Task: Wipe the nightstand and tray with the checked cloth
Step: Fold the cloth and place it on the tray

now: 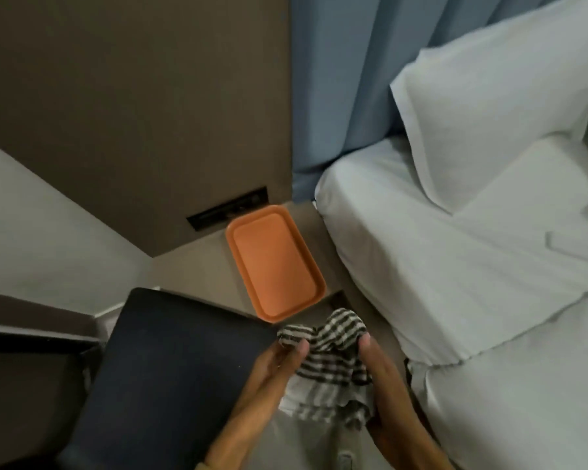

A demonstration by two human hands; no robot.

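Note:
An empty orange tray [274, 262] lies on the beige nightstand [190, 266], set at an angle between the wall and the bed. In front of it, low in the view, I hold the checked cloth [333, 364], white with dark stripes, bunched between both hands. My left hand [279, 361] grips its left edge with the fingers closed on a fold. My right hand [377, 368] grips the right side, and the cloth hangs down between them. The cloth is held just short of the tray's near corner and does not touch it.
A dark blue chair seat [170, 361] stands at the lower left, overlapping the nightstand's front. A bed with white sheets and a pillow [489, 113] fills the right. A black socket panel [228, 208] sits in the brown wall behind the tray. Blue curtain [340, 79] hangs behind.

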